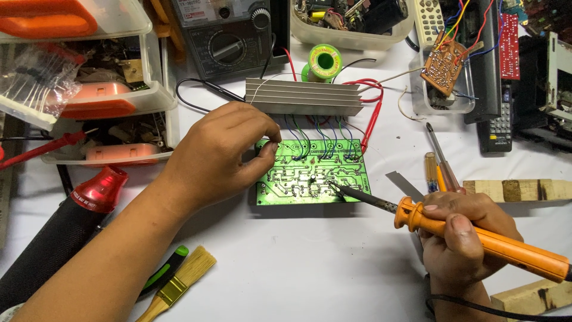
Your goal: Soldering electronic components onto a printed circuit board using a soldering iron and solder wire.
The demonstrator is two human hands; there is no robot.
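Starting out beyond my left forearm, I see a red-capped black tool (71, 220) lying on the white table (310, 262), with a green-handled tool (165, 271) and a small paintbrush (179, 283) just below that arm. My left hand (217, 158) is pinched closed on the left edge of the green circuit board (313, 173), fingertips touching its corner. The board lies solder side up, just right of that grip, wired to a finned aluminium heat sink (304, 96) directly beyond it (a green solder spool (323, 61) stands behind that). Further right, my right hand (462, 238) is clenched around the orange soldering iron (476, 235), whose dark tip meets the board's lower right area. Screwdrivers (441, 164) lie just above this hand.
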